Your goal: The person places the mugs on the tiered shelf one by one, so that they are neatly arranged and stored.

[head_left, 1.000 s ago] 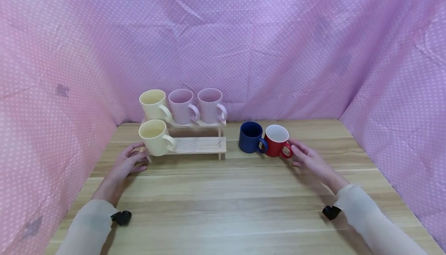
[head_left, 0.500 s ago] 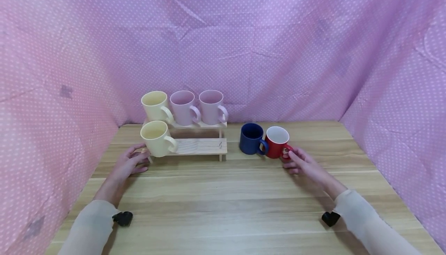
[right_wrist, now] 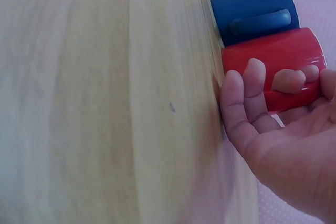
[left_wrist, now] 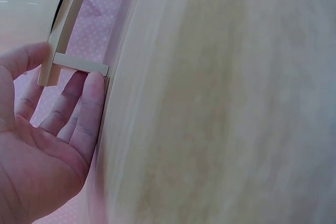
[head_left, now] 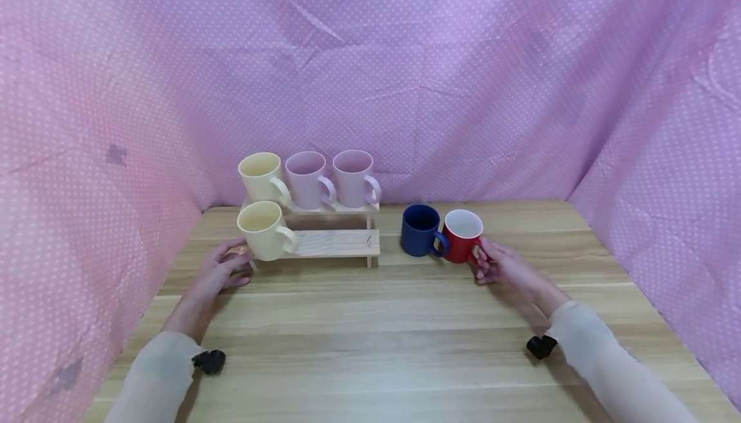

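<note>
On the table's left half stands a two-step wooden rack (head_left: pixel 336 243). My left hand (head_left: pixel 215 273) is at its left end; in the left wrist view the thumb presses the board's end (left_wrist: pixel 49 72) and the fingers bend round behind the short leg (left_wrist: pixel 81 64). One cream mug (head_left: pixel 262 233) sits on the lower step. Above it are another cream mug (head_left: pixel 258 177) and two pink mugs, one in the middle (head_left: pixel 307 182) and one at right (head_left: pixel 352 180). My right hand (head_left: pixel 506 270) grips the handle of a red mug (head_left: pixel 457 247), its fingers through the loop. The mug stands upright on the table.
A dark blue mug (head_left: pixel 418 238) stands just left of the red one, its handle pointing toward it. Pink dotted cloth (head_left: pixel 405 89) hangs behind and at both sides of the wooden table (head_left: pixel 359 333).
My right hand has gone from touching the red mug's handle to gripping it, fingers now through the loop. The left hand stays at the rack's end. The whole view has shifted slightly.
</note>
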`<state>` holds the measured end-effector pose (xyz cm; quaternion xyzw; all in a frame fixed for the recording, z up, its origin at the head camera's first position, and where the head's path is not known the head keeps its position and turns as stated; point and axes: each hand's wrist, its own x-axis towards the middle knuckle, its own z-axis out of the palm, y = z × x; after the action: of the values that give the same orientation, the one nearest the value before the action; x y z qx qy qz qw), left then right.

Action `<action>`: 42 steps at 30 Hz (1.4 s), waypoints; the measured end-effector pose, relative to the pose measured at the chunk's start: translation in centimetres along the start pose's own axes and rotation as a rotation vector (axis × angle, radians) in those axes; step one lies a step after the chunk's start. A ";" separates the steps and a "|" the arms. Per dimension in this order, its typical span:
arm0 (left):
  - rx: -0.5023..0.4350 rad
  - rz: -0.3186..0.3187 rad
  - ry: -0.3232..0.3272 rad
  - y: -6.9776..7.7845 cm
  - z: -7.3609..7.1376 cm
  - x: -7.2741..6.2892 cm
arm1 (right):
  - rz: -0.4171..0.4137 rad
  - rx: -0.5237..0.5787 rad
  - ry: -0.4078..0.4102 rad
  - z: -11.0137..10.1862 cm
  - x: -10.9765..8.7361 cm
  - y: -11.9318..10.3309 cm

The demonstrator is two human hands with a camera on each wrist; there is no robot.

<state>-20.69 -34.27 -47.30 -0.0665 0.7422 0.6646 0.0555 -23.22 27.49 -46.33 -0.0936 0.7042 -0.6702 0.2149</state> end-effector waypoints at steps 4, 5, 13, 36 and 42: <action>-0.007 0.010 -0.004 0.2 0.2 -0.2 | -0.011 0.009 0.011 0.1 0.0 0.2; -0.012 0.012 -0.004 0.3 0.2 -0.2 | -0.007 0.012 0.017 0.2 0.0 0.3; -0.003 0.026 -0.008 0.3 0.3 -0.4 | 0.004 0.033 0.030 0.3 0.1 0.5; -0.002 0.010 -0.014 0.2 -0.2 0.1 | -0.011 0.057 0.032 0.1 0.5 0.1; 0.015 0.021 -0.027 0.1 -0.4 0.1 | -0.007 0.052 0.035 0.3 0.2 0.6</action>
<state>-20.86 -34.61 -47.14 -0.0492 0.7471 0.6602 0.0592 -23.16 27.23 -46.94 -0.0787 0.6898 -0.6907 0.2023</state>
